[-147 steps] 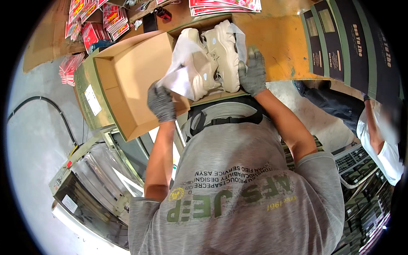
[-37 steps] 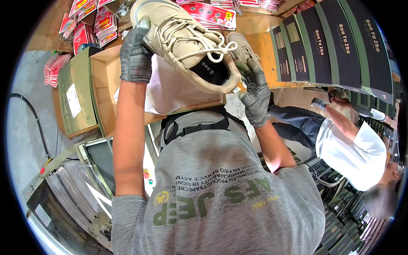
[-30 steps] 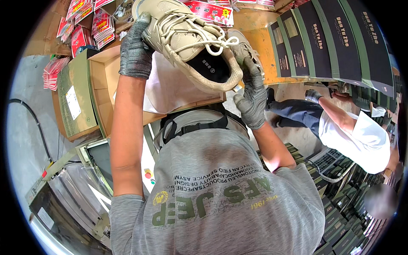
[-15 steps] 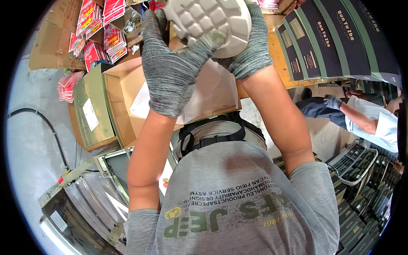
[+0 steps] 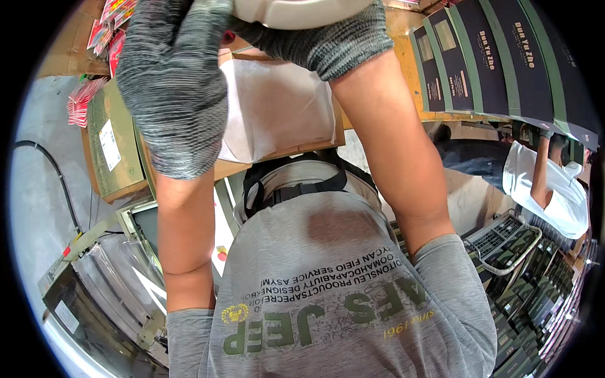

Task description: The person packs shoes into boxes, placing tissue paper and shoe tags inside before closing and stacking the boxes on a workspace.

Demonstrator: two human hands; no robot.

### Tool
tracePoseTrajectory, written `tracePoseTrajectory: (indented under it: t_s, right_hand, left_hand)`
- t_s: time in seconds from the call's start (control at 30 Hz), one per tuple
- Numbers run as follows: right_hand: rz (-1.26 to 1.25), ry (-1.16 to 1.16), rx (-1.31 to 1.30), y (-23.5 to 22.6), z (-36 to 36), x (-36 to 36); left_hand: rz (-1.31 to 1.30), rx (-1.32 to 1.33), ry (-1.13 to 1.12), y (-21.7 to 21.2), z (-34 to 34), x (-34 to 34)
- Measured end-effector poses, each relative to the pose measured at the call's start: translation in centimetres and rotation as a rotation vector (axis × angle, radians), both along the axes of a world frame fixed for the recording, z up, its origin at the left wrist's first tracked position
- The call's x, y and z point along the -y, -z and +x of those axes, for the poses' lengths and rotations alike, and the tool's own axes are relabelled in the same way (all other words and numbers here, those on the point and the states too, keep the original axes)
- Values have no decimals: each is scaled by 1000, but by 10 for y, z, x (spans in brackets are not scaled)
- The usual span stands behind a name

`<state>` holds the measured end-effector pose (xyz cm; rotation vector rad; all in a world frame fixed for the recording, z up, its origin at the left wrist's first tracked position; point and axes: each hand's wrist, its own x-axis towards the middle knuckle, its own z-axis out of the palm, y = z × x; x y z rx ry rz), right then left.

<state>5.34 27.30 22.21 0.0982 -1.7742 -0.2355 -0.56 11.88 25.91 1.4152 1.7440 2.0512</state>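
Shoe (image 5: 296, 7) now higher, nearer cam, both gloved hands gripping.

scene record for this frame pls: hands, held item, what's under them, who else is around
left hand: grey knit glove, raised close to the camera, on the pale shoe
right hand: grey knit glove, on the other side of the same shoe
pale shoe: only a curved off-white edge shows at the top; rest out of frame
open cardboard box: below the hands, white tissue paper inside
dark flat boxes: row at upper right
co-worker: white top, at the right edge
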Motion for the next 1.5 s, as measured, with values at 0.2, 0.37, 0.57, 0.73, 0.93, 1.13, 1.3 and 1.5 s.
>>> tracePoseTrajectory:
  t_s: [0.2, 0.37, 0.57, 0.73, 0.93, 1.13, 1.3, 1.5]
  right_hand:
    - [76, 31, -103, -4, -5, -6]
    - [-43, 112, 164, 1, 17, 14]
    - [-1142, -663, 266, 48, 47, 35]
    - [-2030, -1547, 234, 112, 64, 21]
    - [-2082, -1513, 175, 123, 73, 16]
    - [-2101, -1501, 142, 131, 76, 8]
    - [-2126, -1498, 113, 138, 79, 4]
    - [-2170, -1467, 64, 166, 84, 9]
  left_hand:
    - [127, 22, 198, 9, -2, -5]
    - [-36, 238, 90, 11, -4, 7]
    - [44, 133, 24, 17, -7, -9]
    - [-173, 42, -126, 18, 4, 3]
    - [-123, 126, -6, 20, 8, 0]
    - [-23, 157, -5, 27, 10, -6]
    - [15, 306, -7, 37, 12, -4]
    - [-194, 403, -14, 37, 12, 0]
